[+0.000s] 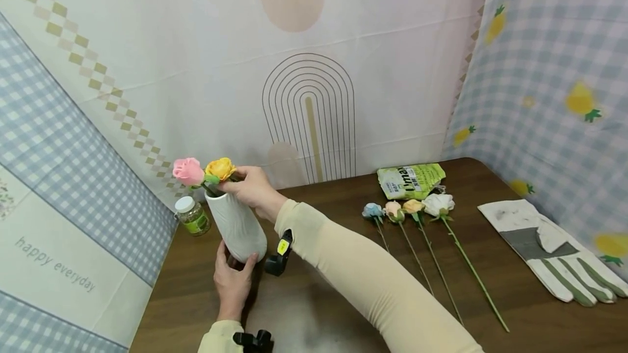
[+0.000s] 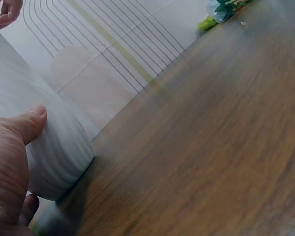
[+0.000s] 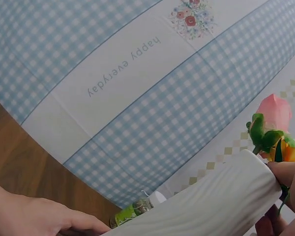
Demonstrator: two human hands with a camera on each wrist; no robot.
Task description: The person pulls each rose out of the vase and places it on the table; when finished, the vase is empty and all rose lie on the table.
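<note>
A white ribbed vase (image 1: pixel 236 229) stands at the left of the table, tilted in the head view. My left hand (image 1: pixel 233 283) grips it low down, thumb on the near side, as the left wrist view also shows. At the vase's mouth my right hand (image 1: pixel 256 192) pinches a yellow rose (image 1: pixel 221 168) just under its bloom. Part of that stem shows between the fingers in the right wrist view. Beside it a pink rose (image 3: pixel 275 114) rises from the vase, its green leaves at the rim; its lower stem is hidden inside.
Left of the vase is a small white-lidded jar (image 1: pixel 193 215). To the right lie a blue rose (image 1: pixel 373 211), a pale pink rose (image 1: pixel 394 210), an orange rose (image 1: pixel 414 206) and a white rose (image 1: pixel 438 205). A green packet (image 1: pixel 411 181) lies behind them, work gloves (image 1: pixel 549 247) at far right.
</note>
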